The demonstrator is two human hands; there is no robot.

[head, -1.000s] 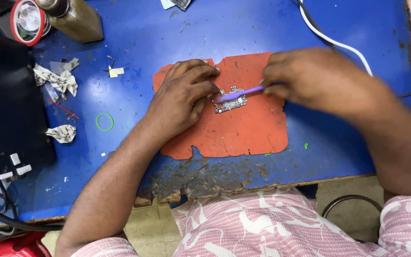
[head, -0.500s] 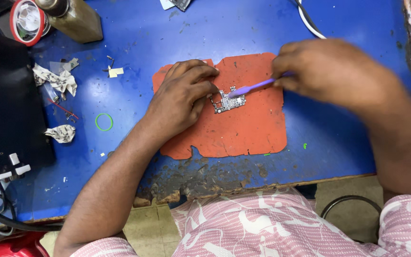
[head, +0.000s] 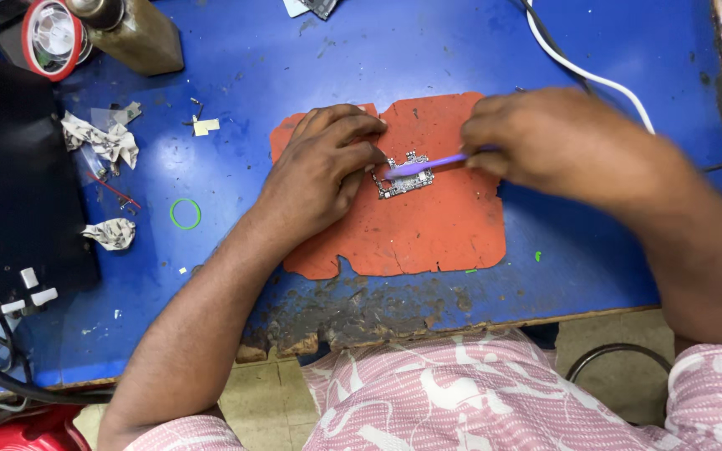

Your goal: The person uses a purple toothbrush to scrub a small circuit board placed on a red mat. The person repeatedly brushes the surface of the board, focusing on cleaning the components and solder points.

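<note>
the orange mat (head: 428, 234) lies on the blue bench (head: 294, 58). near the top middle of the mat lies a small circuit board (head: 403, 177). the left hand (head: 319, 171) rests on the left part of the mat, its fingertips pressing on the left edge of the board, not closed around it. the right hand (head: 545, 138) is over the right edge of the mat, its grip clamped on a purple brush (head: 424, 164) whose head touches the board. left of the mat, well apart, lie a green ring (head: 185, 214) and crumpled paper (head: 109, 234).
</note>
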